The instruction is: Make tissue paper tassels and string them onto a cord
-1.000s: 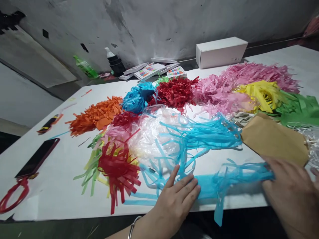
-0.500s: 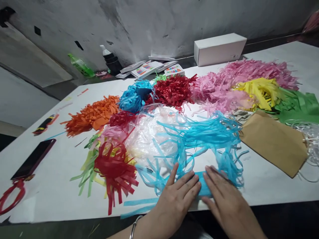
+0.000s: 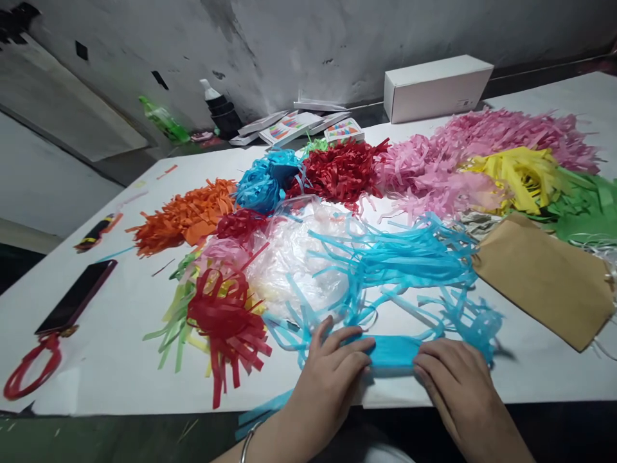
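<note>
A sheet of blue tissue paper [image 3: 393, 352], its middle whole and both ends cut into strips, lies flat near the table's front edge. My left hand [image 3: 332, 376] grips its left part with bent fingers, the thumb hidden beneath. On the right part my right hand [image 3: 456, 386] has its fingers pressed together, closed on the near edge. Loose blue fringe strips [image 3: 475, 321] spread out beyond my right hand. Just behind lies a bundle of blue paper fringe [image 3: 409, 254]. To the left is a red fringed tassel [image 3: 224, 315].
Crumpled clear plastic [image 3: 299, 257] lies mid-table, with orange fringe [image 3: 186, 215], red fringe [image 3: 342, 170] and pink fringe [image 3: 520, 138] around it. A brown paper piece [image 3: 544, 276] is at right, a phone [image 3: 77, 296] at left. A white box [image 3: 436, 90] stands at the back.
My hands have moved apart, the right one to the right, baring more of the blue sheet's middle. Fingers that lay flat are now bent around it. The view has shifted slightly.
</note>
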